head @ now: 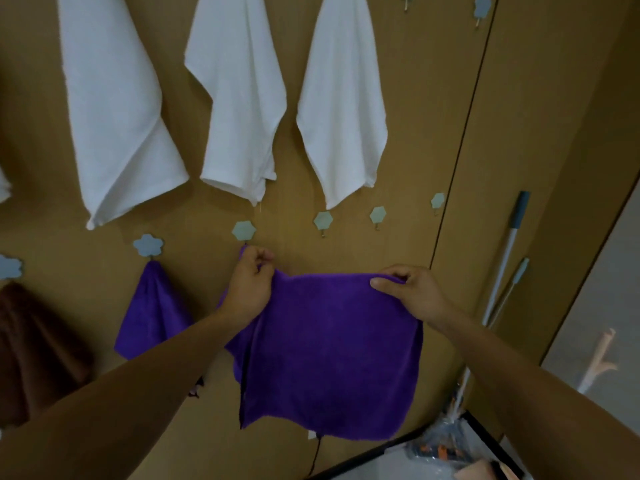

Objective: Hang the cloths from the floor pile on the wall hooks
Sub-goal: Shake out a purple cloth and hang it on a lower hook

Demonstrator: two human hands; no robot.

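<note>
- Left hand (251,282): fingers curled, pinching the top-left corner of the purple cloth (332,358), raised right up under the hexagon hook (244,230). Can't tell if the corner is on the hook's peg.
- Right hand (412,292): thumb and fingers pinch the cloth's top edge near its right corner, lower than the left hand.
- Purple cloth is spread flat between both hands, hanging in front of the wooden wall (433,98), bottom edge loose.
- Second purple cloth (152,313) hangs from the flower hook (148,244), just left of the left forearm.
- Brown cloth (31,348) hangs at far left, below another flower hook (8,266).
- Three white cloths (239,98) hang side by side in the row above.
- Three bare hexagon hooks (377,214) sit to the right of the one in use.
- Two pole handles (505,258) lean against the wall at right.
</note>
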